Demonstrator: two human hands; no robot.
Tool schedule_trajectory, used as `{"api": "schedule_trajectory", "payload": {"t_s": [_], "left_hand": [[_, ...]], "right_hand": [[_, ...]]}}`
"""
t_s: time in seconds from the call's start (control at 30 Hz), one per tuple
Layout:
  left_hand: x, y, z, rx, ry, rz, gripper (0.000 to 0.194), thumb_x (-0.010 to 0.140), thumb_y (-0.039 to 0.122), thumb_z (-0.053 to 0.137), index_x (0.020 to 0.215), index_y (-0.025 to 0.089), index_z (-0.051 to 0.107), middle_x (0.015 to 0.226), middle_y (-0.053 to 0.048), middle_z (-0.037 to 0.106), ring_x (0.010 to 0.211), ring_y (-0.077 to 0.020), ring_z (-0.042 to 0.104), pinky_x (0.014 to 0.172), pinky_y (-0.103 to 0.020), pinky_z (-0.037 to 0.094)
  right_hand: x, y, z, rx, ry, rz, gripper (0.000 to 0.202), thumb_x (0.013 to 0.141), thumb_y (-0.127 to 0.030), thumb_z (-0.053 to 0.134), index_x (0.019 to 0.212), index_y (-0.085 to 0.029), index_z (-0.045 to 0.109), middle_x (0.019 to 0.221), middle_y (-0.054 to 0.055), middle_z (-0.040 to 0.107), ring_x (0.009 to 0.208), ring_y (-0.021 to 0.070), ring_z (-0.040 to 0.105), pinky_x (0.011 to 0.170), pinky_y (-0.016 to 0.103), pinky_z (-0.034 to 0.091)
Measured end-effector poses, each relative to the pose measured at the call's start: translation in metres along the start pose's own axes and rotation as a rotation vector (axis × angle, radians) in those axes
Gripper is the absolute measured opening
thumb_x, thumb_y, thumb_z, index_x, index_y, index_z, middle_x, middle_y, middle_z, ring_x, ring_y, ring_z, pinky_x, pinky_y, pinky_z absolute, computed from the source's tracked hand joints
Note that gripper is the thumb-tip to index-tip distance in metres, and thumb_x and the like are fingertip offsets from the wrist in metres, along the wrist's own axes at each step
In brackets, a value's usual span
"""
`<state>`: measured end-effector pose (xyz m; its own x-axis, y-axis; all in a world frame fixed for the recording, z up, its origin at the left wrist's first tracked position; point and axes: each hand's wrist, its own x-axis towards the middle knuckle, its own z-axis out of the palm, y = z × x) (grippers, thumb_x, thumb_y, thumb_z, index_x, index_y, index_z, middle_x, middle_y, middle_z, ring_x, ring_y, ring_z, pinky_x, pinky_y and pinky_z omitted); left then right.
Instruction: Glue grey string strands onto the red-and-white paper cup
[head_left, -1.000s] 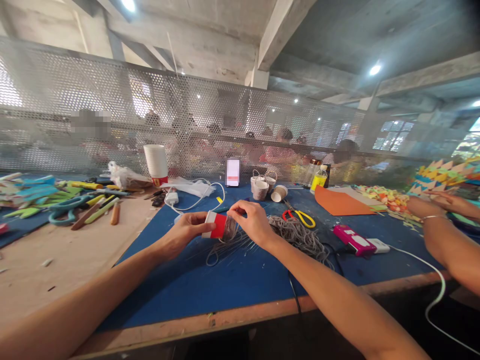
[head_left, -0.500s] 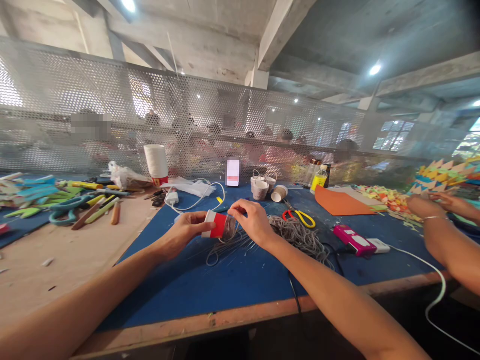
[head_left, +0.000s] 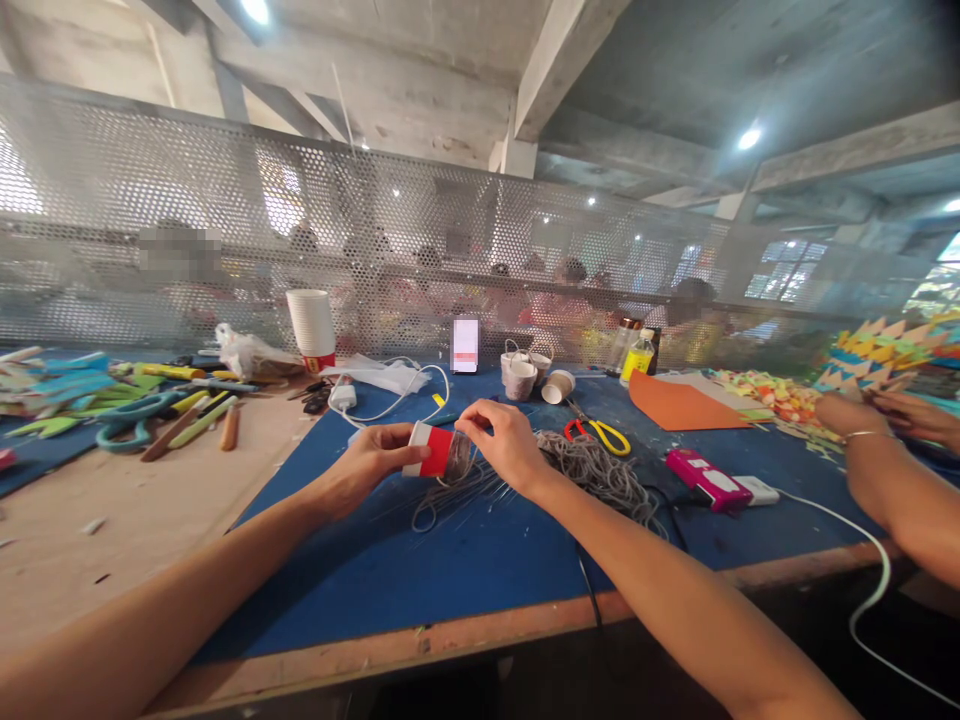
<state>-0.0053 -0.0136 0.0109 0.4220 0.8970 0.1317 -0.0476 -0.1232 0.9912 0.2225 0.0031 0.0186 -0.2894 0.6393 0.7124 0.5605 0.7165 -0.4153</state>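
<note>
My left hand is closed round a red and white paper cup, which lies on its side above the blue mat. Grey cord is wound round the cup's right-hand end. There my right hand is closed in a pinch at the cord; what lies between its fingertips is too small to make out. A loose tangle of grey cord rests on the mat behind and right of my right wrist.
Scissors, small cord-covered cups, a phone and a stack of cups stand or lie farther back. Right are orange paper, a pink device and another person's hands. Tools lie left.
</note>
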Motion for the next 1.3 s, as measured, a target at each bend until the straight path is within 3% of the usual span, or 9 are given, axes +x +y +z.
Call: {"api": "schedule_trajectory", "payload": {"t_s": [1.3], "left_hand": [[-0.0043,0.0046,0.0046,0.009,-0.026,-0.015,0.027,0.08,0.035,0.085,0.103,0.02,0.085,0.093,-0.006,0.083,0.081,-0.0212,0.072,0.08,-0.03,0.054]], "right_hand": [[-0.0013,0.0068,0.0048,0.01,-0.034,0.003,0.012,0.092,-0.019,0.075,0.081,-0.021,0.072,0.078,-0.001,0.074,0.072,0.0141,0.066,0.072,0.024,0.046]]}}
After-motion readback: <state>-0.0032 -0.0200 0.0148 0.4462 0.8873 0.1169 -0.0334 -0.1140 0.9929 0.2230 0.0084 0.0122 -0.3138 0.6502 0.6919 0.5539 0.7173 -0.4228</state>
